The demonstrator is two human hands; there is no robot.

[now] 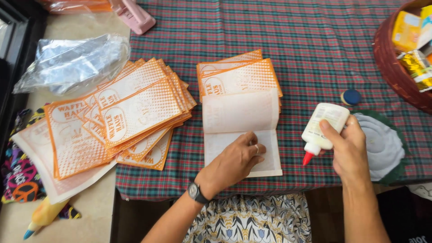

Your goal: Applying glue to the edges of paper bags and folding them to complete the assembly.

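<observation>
- Two hands at work over a plaid-covered worktop [315, 40], seen from above.
- Left hand [234, 162], wristwatch [195, 192] on the wrist, lies palm-down at lower centre of the frame; fingers [252, 138] spread flat, pressing on a folded paper sheet [238, 119], not curled around it.
- That sheet sits at frame centre, its upper flap folded over, pale inside face showing.
- Just behind it, touching, a small stack of orange-printed sheets [240, 74].
- Right hand [348, 148], lower right of the frame, fingers clenched around a white glue bottle [324, 126]; bottle tilted, red nozzle [307, 158] pointing down-left, uncapped, held just right of the folded sheet and above the cloth.
- Blue cap [351, 96] lies on the cloth just above the right hand.
- White ruffled round piece [382, 144] with a dark green edge, partly under the right hand.
- Fanned pile of orange-printed sheets [130, 112] at left centre, overhanging the cloth edge.
- Crumpled clear plastic bag [72, 63] in the upper left.
- Pink stapler-like tool [135, 15] at the top edge.
- Reddish-brown basket [391, 63] with packets at upper right.
- Second bottle, yellowish with a blue tip [42, 218], lower left corner.
</observation>
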